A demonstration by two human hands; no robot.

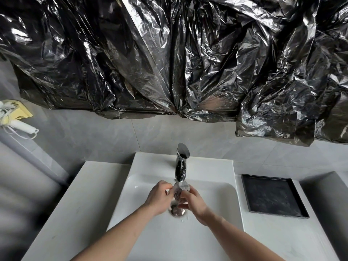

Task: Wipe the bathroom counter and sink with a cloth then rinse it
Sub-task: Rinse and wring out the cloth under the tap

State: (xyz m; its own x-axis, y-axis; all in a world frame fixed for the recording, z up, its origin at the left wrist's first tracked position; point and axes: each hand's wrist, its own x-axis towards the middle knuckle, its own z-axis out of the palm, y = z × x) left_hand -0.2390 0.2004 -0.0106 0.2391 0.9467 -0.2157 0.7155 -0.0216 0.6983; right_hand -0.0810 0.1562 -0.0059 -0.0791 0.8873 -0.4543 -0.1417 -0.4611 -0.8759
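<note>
Both hands, left hand and right hand, squeeze the wet cloth under the tap; it looks soft, floppy, best held bunched.

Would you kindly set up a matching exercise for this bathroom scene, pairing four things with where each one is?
Things:
1. cloth
2. black tray
3. drain
4. black plastic sheet

Places:
A. on the counter, right of the sink
B. hung on the wall above the faucet
C. bunched in both hands under the faucet
D. at the bottom of the basin

Pairs: 1-C, 2-A, 3-D, 4-B
</note>
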